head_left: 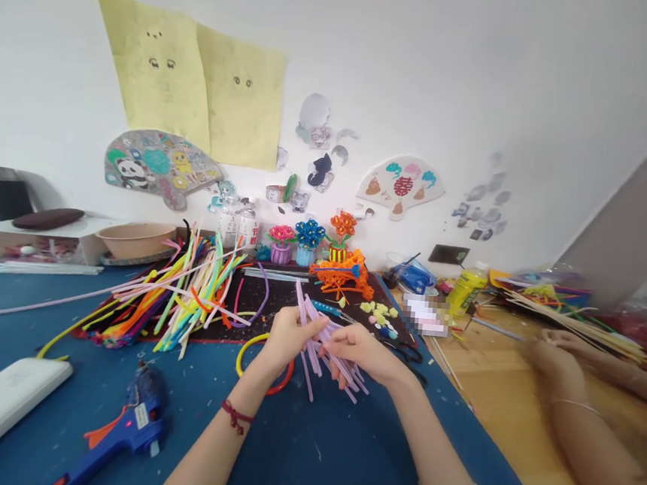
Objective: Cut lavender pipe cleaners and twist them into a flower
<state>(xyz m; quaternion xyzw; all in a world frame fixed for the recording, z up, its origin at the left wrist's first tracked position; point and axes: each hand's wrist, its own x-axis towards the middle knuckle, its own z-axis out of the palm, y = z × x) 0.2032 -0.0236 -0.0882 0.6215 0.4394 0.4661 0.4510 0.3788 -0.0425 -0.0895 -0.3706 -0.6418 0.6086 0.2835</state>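
My left hand [290, 335] and my right hand [364, 352] meet over the front edge of a dark mat. Between them is a loose bunch of lilac pipe cleaners [340, 366], which look cut short. My left fingers are closed round the upper part, with a few ends sticking up past them. My right fingers pinch the bunch lower down, and its ends fan out below toward the right. Behind my left wrist, a yellow and a red pipe cleaner [282, 390] lie bent in a loop.
Many coloured pipe cleaners [200, 292] lie piled at left. A blue glue gun [141, 423] and a white box-like object [2, 414] lie nearer. Small flower pots [306, 255] stand by the wall. Scissors [410, 353] are right of my hands; a co-worker's arms [585, 416] are farther right.
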